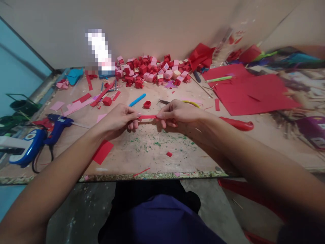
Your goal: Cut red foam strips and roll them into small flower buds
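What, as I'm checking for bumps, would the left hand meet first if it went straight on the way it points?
Probably the right hand, which pinches the other end of the red strip that the left hand holds; exact depth is unclear from this one view.

Blue glue gun [58, 129] at left, purple container [311, 130] far right.

1. A small red box [147, 104] stands on the bench [152, 162].
2. On the near side of the box, the left hand [123, 117] and the right hand [175, 113] pinch a thin red strip [148, 117], one at each end.
3. To the left of the box lies a blue stick [137, 100].
4. To its right are scissors [191, 103], partly hidden by the right hand.
5. Behind it there is a pile of red and pink cubes [153, 72].
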Available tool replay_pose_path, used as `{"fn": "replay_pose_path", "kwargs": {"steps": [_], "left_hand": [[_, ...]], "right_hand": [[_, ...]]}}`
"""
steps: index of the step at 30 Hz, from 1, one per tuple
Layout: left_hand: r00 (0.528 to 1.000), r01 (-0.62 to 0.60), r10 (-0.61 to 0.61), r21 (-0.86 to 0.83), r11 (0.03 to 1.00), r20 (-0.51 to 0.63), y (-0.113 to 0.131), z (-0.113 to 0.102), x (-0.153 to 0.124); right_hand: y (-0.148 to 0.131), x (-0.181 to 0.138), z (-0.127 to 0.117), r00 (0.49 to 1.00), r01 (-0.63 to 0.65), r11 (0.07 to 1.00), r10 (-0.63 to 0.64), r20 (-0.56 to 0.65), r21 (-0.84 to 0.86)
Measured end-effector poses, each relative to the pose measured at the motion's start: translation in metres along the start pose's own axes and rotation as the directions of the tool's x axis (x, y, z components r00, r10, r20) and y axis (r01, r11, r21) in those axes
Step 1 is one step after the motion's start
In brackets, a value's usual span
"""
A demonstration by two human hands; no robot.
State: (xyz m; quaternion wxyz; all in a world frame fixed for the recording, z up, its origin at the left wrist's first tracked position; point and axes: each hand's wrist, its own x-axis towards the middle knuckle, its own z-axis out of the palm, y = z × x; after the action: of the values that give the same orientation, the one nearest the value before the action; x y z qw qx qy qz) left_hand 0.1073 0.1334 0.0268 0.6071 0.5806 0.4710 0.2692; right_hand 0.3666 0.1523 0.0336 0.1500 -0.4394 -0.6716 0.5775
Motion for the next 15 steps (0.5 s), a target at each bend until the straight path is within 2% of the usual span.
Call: {"fn": "replay_pose_path", "kwargs": {"steps": [6,10,15], "left_hand": [[0.999,0.016,-0.015,0.041,0.999,-0.036,0.004,-0.001,-0.001],[0.998,-0.001,0.007,0.096,0.995,-0.062,0.004,0.003,0.000],[0.991,-0.126,0.134,0.211,0.969,-0.025,0.003,0.010,0.000]], "right_hand": [[-0.007,-0.003,0.004,1.000,0.007,0.998,-0.006,-0.021,0.058],[-0.007,0.000,0.004,0.997,0.043,0.998,-0.045,-0.064,-0.036],[-0.002,0.003,0.006,0.983,0.129,0.981,-0.146,-0.109,-0.148]]}}
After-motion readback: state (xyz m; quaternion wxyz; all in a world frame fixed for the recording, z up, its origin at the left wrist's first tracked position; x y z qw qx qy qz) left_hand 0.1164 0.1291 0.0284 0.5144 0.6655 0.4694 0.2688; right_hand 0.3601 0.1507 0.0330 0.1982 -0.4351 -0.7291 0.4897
